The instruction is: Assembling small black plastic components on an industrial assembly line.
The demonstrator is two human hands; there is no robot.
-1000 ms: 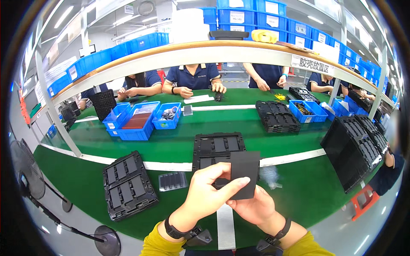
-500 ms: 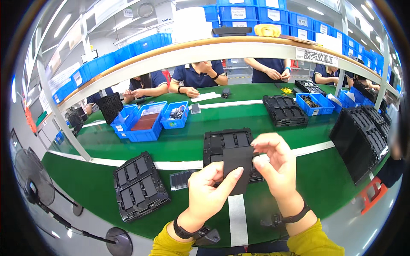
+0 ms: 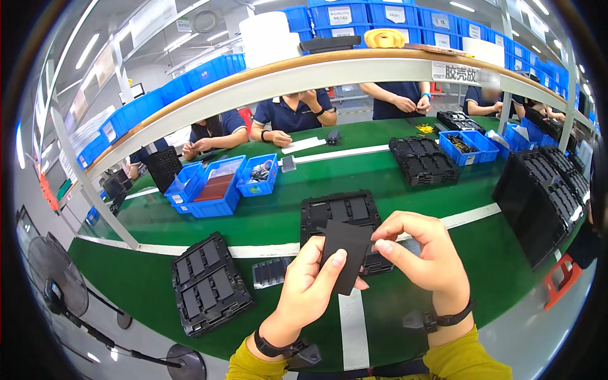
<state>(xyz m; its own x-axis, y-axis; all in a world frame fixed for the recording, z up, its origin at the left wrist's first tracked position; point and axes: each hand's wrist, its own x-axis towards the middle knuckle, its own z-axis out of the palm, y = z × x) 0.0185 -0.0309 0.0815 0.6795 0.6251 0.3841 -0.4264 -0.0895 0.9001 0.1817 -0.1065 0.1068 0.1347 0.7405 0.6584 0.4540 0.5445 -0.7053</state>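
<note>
My left hand (image 3: 303, 288) grips a flat black rectangular piece (image 3: 347, 247), thumb on its face and fingers behind. The piece is tilted, its top leaning right. At its upper right corner, my right hand (image 3: 427, 256) is closed in a pinch of thumb and forefinger. What sits between those fingertips is too small to make out. Behind the piece lies a black moulded tray (image 3: 315, 209) with flat dark rectangles in its slots, partly hidden by the piece and my hands.
Left of my hands are a stack of similar black trays (image 3: 212, 288) and a clear holder with dark strips (image 3: 270, 272). Blue bins (image 3: 218, 206) stand beyond, under a shelf (image 3: 253, 82). More tray stacks (image 3: 421, 161) are at the right. Co-workers sit and stand across the green table (image 3: 285, 228).
The black piece has tilted from nearly upright to leaning right. My right hand has shifted slightly right and down, its fingers drawing into a tighter pinch at the piece's corner.
</note>
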